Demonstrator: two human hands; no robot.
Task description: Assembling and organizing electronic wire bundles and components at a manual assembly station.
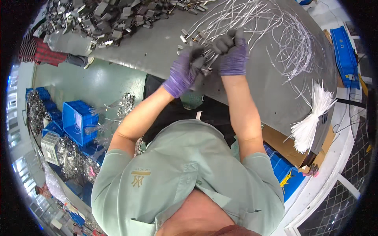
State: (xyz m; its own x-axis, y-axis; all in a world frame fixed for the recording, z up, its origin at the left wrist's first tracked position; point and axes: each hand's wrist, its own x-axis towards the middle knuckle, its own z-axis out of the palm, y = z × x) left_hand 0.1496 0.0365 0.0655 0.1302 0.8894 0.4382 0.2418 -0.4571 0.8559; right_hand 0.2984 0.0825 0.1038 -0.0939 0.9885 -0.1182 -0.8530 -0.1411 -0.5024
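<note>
My left hand (188, 70), in a purple glove with grey fingers, is closed over the near edge of the grey table (264, 84). Small metal ends (207, 70) on thin wires show beside its fingertips. My right hand (233, 53), gloved alike, is just to the right with its fingers curled in; what they pinch is hidden. Wire strands run between the two hands. Beyond them, a loose spread of thin clear and whitish wires (252, 17) fans to the right, with several small metal connectors (184, 35) at its left end.
A heap of small grey and black box-shaped parts (110, 17) covers the far left tabletop. White thin strips (311, 118) lie bundled at the right. Blue crates (80, 120) stand on the left floor beside piled wired parts (69, 153). A blue bin (344, 55) stands far right; a person's legs (76, 59) show far left.
</note>
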